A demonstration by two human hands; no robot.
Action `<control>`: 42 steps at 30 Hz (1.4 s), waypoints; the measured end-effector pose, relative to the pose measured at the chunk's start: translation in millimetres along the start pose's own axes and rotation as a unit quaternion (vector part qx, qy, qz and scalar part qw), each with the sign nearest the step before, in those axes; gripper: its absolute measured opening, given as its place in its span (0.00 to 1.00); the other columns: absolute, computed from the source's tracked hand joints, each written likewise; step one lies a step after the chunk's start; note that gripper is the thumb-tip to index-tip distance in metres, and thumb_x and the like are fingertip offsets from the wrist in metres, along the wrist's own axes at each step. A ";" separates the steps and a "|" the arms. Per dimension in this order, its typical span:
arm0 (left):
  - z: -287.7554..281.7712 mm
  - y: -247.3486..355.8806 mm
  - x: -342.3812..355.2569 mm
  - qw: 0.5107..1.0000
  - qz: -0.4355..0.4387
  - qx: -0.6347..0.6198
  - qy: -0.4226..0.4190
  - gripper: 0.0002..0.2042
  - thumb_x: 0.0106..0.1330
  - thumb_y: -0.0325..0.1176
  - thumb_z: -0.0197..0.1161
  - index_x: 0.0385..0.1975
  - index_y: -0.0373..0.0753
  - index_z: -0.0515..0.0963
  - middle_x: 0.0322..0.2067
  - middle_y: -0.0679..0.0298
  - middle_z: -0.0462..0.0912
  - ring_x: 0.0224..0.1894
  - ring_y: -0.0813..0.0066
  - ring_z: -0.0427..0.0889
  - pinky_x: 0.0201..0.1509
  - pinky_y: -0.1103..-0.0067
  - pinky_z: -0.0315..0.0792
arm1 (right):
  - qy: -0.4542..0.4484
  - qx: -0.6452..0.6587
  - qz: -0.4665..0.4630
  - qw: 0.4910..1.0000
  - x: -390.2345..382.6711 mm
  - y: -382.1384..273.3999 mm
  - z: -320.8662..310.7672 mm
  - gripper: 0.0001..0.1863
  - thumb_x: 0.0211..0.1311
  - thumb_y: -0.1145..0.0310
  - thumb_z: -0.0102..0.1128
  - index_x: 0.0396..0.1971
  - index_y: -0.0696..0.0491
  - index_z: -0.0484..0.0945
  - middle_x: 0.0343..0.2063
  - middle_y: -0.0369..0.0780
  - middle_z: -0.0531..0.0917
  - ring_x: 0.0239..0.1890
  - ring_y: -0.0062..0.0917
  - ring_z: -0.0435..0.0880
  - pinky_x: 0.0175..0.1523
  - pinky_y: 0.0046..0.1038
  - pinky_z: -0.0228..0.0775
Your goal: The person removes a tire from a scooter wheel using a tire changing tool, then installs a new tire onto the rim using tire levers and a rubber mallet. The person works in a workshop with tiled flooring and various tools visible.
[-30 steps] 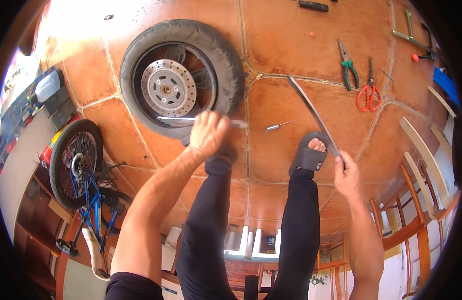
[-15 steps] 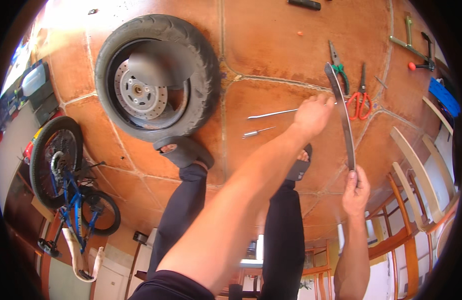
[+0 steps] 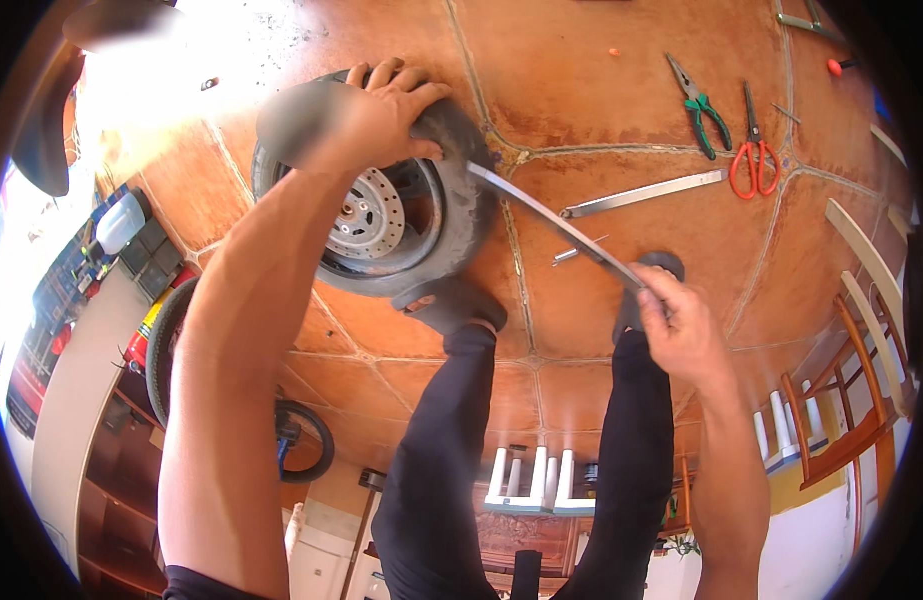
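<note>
A black tyre on a metal wheel with a drilled brake disc lies flat on the floor, left of centre. Across the far side of the tyre rests my left hand, fingers spread and holding nothing. My right hand is closed round the near end of a long, curved metal tyre lever. The lever's far tip is at the tyre's right side; whether it touches cannot be told. A second flat metal lever lies on the tiles beyond it. A blurred grey patch hides part of the wheel and my left wrist.
Green-handled pliers and red-handled scissors lie to the far right. A small thin tool lies under the lever. My sandalled feet stand close to the wheel. Wooden chairs are at the right, and a bicycle wheel at the lower left.
My left hand has left the lever area and moved left onto the tyre. My right hand has swung the lever's tip leftward to the tyre. The view has shifted.
</note>
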State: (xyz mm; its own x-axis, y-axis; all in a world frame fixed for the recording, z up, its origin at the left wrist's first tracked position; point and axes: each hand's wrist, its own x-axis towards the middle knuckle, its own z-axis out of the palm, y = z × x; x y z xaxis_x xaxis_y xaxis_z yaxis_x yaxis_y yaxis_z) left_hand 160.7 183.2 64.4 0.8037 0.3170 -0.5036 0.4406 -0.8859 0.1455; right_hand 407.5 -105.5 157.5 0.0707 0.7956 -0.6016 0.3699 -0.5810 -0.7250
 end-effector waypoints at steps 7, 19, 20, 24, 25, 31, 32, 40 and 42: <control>9.5 3.2 1.3 0.999 -0.015 -0.021 0.019 0.34 0.45 0.51 0.70 0.56 0.56 0.69 0.54 0.69 0.70 0.61 0.62 0.62 0.65 0.58 0.51 | -0.088 -0.067 0.112 0.988 36.9 -23.0 29.6 0.12 0.59 0.71 0.51 0.42 0.51 0.78 0.23 0.51 0.79 0.28 0.46 0.78 0.34 0.41 0.64; 7.9 5.0 2.9 0.994 -0.053 -0.080 -0.053 0.36 0.45 0.50 0.72 0.58 0.56 0.68 0.58 0.66 0.66 0.66 0.60 0.55 0.68 0.54 0.42 | 0.051 0.644 0.450 0.617 21.6 -202.3 259.8 0.09 0.71 0.62 0.41 0.34 0.51 0.63 0.20 0.30 0.72 0.16 0.21 0.70 0.19 0.26 0.63; 5.4 3.4 -0.5 0.993 -0.054 -0.090 -0.055 0.36 0.45 0.51 0.72 0.58 0.56 0.68 0.59 0.65 0.66 0.66 0.59 0.55 0.68 0.54 0.42 | 0.069 0.703 0.451 0.546 39.9 -225.6 274.7 0.08 0.70 0.64 0.43 0.38 0.52 0.62 0.23 0.31 0.71 0.20 0.21 0.71 0.23 0.25 0.65; -10.9 5.3 -6.4 0.997 -0.018 -0.077 -0.026 0.39 0.41 0.48 0.74 0.59 0.55 0.67 0.60 0.64 0.64 0.66 0.58 0.54 0.68 0.53 0.42 | 0.149 0.791 0.289 0.518 139.2 -258.8 306.1 0.17 0.65 0.69 0.51 0.49 0.54 0.58 0.31 0.35 0.70 0.30 0.21 0.72 0.35 0.23 0.69; -11.9 3.3 -5.9 0.996 -0.004 -0.090 -0.031 0.40 0.39 0.46 0.74 0.59 0.54 0.67 0.59 0.63 0.65 0.66 0.57 0.54 0.67 0.53 0.43 | 0.119 0.778 0.300 0.539 134.1 -239.7 332.5 0.15 0.66 0.69 0.50 0.48 0.54 0.58 0.29 0.35 0.69 0.28 0.20 0.71 0.33 0.22 0.69; 3.6 -0.6 -10.5 0.997 -0.024 -0.068 0.005 0.40 0.37 0.44 0.74 0.58 0.54 0.68 0.60 0.63 0.64 0.66 0.54 0.54 0.67 0.53 0.44 | 0.054 0.712 0.348 0.608 10.9 -180.3 343.8 0.06 0.71 0.66 0.43 0.39 0.50 0.59 0.23 0.31 0.65 0.20 0.14 0.66 0.25 0.20 0.66; 0.1 -2.4 -13.8 0.998 -0.024 -0.058 0.011 0.40 0.37 0.44 0.74 0.58 0.54 0.68 0.60 0.63 0.64 0.66 0.54 0.53 0.67 0.54 0.44 | 0.080 0.716 0.359 0.593 15.5 -199.7 341.0 0.07 0.70 0.64 0.45 0.39 0.49 0.59 0.22 0.31 0.65 0.20 0.13 0.66 0.24 0.20 0.66; 1.2 24.5 -41.7 0.957 -0.210 -0.115 0.166 0.36 0.45 0.40 0.73 0.56 0.42 0.66 0.57 0.51 0.64 0.62 0.52 0.59 0.65 0.63 0.56 | 0.072 0.749 0.304 0.584 98.0 -142.1 347.4 0.08 0.65 0.63 0.50 0.30 0.51 0.66 0.16 0.32 0.69 0.17 0.19 0.70 0.24 0.23 0.63; 8.8 29.1 -46.6 0.914 -0.285 -0.206 0.204 0.33 0.47 0.40 0.72 0.52 0.32 0.66 0.54 0.45 0.64 0.53 0.49 0.68 0.59 0.65 0.64 | 0.074 0.761 0.322 0.559 97.2 -126.5 348.3 0.14 0.65 0.57 0.51 0.28 0.51 0.66 0.14 0.32 0.67 0.16 0.19 0.69 0.24 0.23 0.64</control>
State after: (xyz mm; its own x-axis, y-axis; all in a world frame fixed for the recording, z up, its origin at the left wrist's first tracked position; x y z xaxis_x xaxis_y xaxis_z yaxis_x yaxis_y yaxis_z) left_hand 132.6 139.6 84.6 0.4419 0.8611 -0.2514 0.8798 -0.3612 0.3091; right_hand 44.9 -14.3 73.9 -0.1481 0.2771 -0.9493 -0.9838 -0.1391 0.1129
